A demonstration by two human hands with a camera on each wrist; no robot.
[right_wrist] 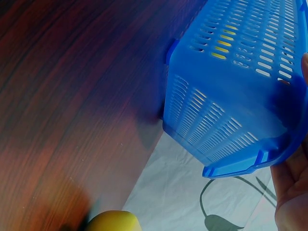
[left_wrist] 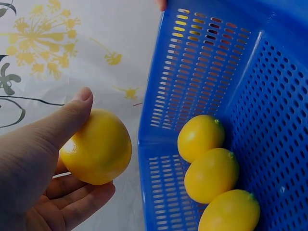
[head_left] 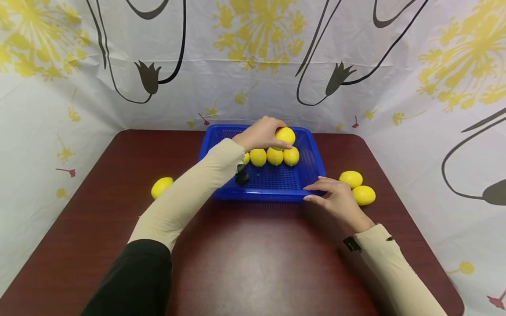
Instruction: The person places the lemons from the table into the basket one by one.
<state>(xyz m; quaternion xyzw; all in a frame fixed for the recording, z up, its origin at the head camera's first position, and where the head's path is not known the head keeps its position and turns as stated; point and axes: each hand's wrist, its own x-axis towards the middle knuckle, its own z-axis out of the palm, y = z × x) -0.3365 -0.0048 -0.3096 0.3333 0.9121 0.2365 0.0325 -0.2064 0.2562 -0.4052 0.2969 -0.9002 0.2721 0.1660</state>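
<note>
My left hand [head_left: 258, 133] holds a yellow lemon [head_left: 286, 135] above the back part of a blue plastic basket [head_left: 257, 195]. In the left wrist view, thumb and fingers curl round this lemon [left_wrist: 98, 147], which hangs apart from the lemons below. Several more lemons [head_left: 258, 157] lie in a row along the basket's back wall. My right hand [head_left: 337, 197] grips the rim at the basket's near right corner, thumb outside and fingers over the edge. In the right wrist view the hand [right_wrist: 293, 202] shows only partly, at the basket's corner [right_wrist: 284, 115].
Two lemons [head_left: 351, 179] lie on the dark red-brown table [head_left: 276, 263] just right of my right hand. Another lemon [head_left: 161, 187] is at the left, partly hidden by my left sleeve. A patterned white cloth [head_left: 253, 96] hangs behind the table and along its sides.
</note>
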